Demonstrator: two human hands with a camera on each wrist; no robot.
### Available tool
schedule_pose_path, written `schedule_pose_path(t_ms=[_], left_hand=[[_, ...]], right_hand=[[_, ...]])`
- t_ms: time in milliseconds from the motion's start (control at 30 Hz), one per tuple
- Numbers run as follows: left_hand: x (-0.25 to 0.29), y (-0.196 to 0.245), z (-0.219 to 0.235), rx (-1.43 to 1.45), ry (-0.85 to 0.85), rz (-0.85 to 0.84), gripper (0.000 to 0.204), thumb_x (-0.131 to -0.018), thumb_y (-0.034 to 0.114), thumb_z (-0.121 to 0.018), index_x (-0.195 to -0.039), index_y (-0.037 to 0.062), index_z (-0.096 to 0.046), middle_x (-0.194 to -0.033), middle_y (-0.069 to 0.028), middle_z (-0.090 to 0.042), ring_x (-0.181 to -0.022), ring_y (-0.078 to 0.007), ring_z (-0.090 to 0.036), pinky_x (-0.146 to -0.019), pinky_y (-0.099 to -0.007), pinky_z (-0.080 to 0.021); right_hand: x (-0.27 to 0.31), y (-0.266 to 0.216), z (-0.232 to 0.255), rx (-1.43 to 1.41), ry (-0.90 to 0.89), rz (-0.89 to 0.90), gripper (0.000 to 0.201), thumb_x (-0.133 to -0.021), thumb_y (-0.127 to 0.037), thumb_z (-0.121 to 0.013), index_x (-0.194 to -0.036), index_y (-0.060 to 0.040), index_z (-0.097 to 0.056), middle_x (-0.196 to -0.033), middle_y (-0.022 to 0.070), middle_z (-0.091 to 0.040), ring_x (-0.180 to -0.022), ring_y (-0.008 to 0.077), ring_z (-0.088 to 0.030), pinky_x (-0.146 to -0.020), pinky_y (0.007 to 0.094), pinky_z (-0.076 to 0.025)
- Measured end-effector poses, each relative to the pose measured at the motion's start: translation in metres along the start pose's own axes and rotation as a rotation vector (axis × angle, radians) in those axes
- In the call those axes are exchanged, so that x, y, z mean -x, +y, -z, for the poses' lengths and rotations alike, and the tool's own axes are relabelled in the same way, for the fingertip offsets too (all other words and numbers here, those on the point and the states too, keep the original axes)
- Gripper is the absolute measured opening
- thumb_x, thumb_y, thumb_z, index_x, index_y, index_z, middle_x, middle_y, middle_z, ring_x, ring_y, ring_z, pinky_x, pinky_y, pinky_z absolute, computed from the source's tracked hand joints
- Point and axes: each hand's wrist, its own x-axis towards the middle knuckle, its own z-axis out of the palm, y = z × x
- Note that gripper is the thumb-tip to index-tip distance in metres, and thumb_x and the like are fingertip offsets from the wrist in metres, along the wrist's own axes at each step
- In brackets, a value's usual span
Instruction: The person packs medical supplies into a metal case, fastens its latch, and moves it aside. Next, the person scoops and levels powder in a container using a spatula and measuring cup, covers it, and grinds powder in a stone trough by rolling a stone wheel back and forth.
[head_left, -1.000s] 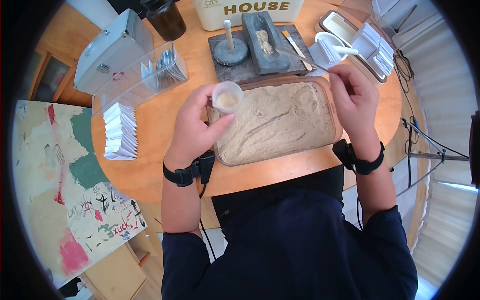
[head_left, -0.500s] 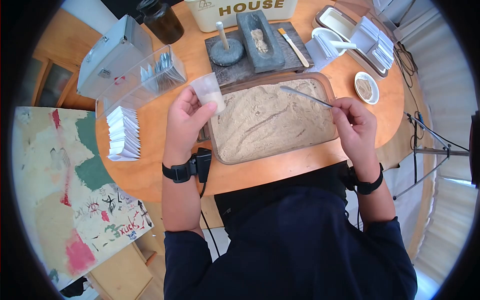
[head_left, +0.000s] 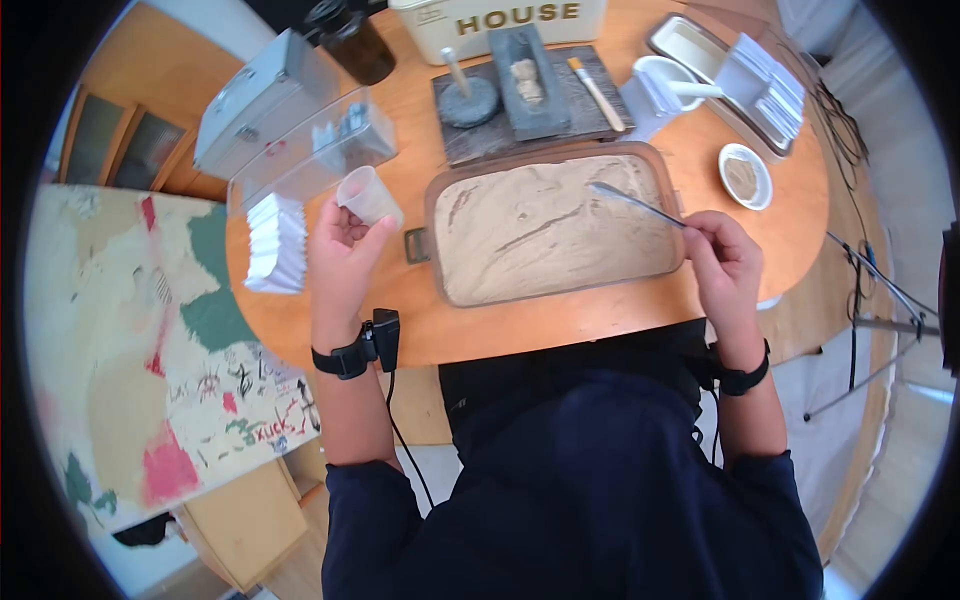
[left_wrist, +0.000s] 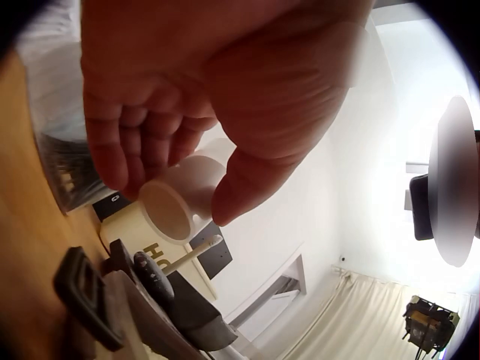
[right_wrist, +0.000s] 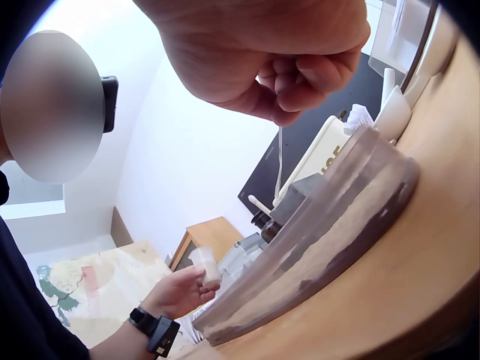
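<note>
In the head view my left hand (head_left: pixel 345 255) holds a small translucent plastic cup (head_left: pixel 370 195), tilted, left of the tray. Its thumb and fingers are around the cup's side; the left wrist view shows the cup's round rim (left_wrist: pixel 166 213). My right hand (head_left: pixel 725 265) pinches the end of a thin metal spatula (head_left: pixel 640 203) between thumb and fingers. The spatula's flat tip reaches over the pale powder (head_left: pixel 540 250) in a brownish, clear-walled tray (head_left: pixel 432 215). Grooves and small pits mark the powder's surface.
Behind the tray, a dark board (head_left: pixel 465 148) carries a grey stone trough (head_left: pixel 548 122), a round stone with a handle (head_left: pixel 468 103) and a brush (head_left: pixel 598 95). A small white bowl (head_left: pixel 766 185) of powder stands right. Folded white papers (head_left: pixel 275 245) stand left.
The spatula tip has come from over the stone trough back to over the tray. My left hand has moved leftward, away from the tray, tilting the cup. The small white bowl is now uncovered.
</note>
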Motion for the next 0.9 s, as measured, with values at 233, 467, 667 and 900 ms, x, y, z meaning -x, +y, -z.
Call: schedule_pose_path(t_ms=[233, 467, 667, 900], left_hand=[[0.033, -0.038, 0.028, -0.109, 0.141, 0.213, 0.041, -0.086, 0.005, -0.074, -0.123, -0.0002, -0.056, -0.106, -0.0036, -0.066, -0.095, -0.0099, -0.062, -0.085, -0.0247, -0.049], [0.044, -0.034, 0.014, -0.229, 0.182, 0.232, 0.037, -0.087, 0.007, -0.074, -0.119, -0.0005, -0.057, -0.098, -0.0019, -0.067, -0.083, -0.0070, -0.062, -0.071, -0.0214, -0.049], [0.043, -0.032, 0.017, -0.099, 0.173, 0.322, 0.032, -0.087, 0.007, -0.073, -0.115, -0.0004, -0.058, -0.096, -0.0015, -0.067, -0.079, -0.0054, -0.060, -0.067, -0.0197, -0.048], [0.047, -0.031, 0.014, -0.115, 0.206, 0.292, 0.031, -0.088, 0.005, -0.072, -0.115, -0.0004, -0.058, -0.098, -0.0015, -0.067, -0.082, -0.0048, -0.060, -0.070, -0.0198, -0.047]], right_hand=[[0.003, 0.009, 0.007, -0.120, -0.040, -0.008, 0.008, -0.094, -0.001, -0.060, -0.100, 0.0023, -0.066, -0.077, -0.0027, -0.059, -0.069, 0.0031, -0.051, -0.062, 0.0182, -0.040], [0.000, 0.013, 0.015, -0.112, -0.039, -0.017, 0.007, -0.094, -0.001, -0.061, -0.099, 0.0021, -0.065, -0.077, -0.0029, -0.057, -0.069, 0.0031, -0.050, -0.062, 0.0181, -0.040], [0.003, 0.020, 0.016, -0.120, -0.050, -0.028, 0.006, -0.094, -0.001, -0.062, -0.098, 0.0022, -0.065, -0.076, -0.0036, -0.056, -0.068, 0.0030, -0.048, -0.061, 0.0184, -0.039], [0.001, 0.024, 0.016, -0.108, -0.054, 0.000, 0.006, -0.093, 0.000, -0.061, -0.097, 0.0028, -0.065, -0.076, -0.0045, -0.055, -0.067, 0.0023, -0.047, -0.060, 0.0182, -0.038]])
